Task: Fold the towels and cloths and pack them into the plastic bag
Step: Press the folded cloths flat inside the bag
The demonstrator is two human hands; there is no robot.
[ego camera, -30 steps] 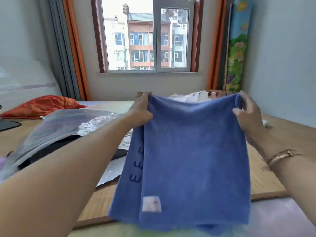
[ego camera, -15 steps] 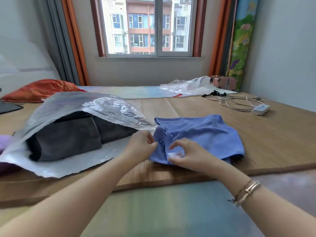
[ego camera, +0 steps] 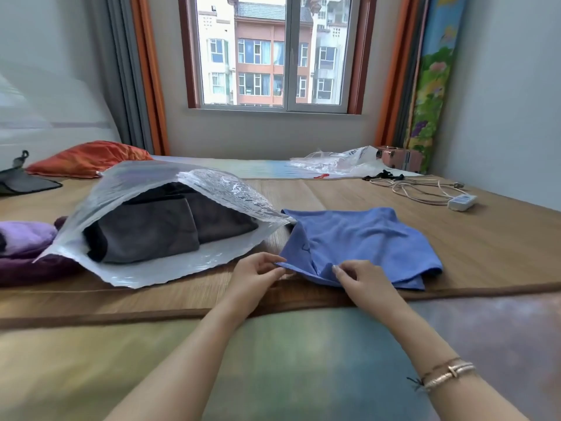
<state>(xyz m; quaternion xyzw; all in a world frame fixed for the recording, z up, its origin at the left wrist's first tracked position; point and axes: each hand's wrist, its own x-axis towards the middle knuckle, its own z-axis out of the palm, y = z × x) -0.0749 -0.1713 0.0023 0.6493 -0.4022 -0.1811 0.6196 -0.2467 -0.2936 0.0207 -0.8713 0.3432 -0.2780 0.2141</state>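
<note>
Two hands work the near edge of the blue towel [ego camera: 361,241], which a second ago hung in the air before the window and half a second ago had just come down onto the bamboo mat [ego camera: 455,247]. The left hand [ego camera: 258,276] pinches the towel's near left corner between thumb and fingertips; the right hand [ego camera: 361,276] pinches the near hem just beside it. The white label that showed under the right hand half a second ago is out of sight, and no writing can be read on the cloth now.

Left to right: a purple cloth [ego camera: 24,238] lies at the mat's left edge, touching the clear plastic bag [ego camera: 170,268], whose mouth gapes toward the person with folded dark grey towels [ego camera: 145,229] inside. The blue towel lies rumpled just right of the bag, its far left corner touching the bag's upper flap. Behind, an orange cushion [ego camera: 88,158] rests far left, the window [ego camera: 273,53] faces apartment blocks, and a coiled cable with a white adapter [ego camera: 461,202] lies far right.
</note>
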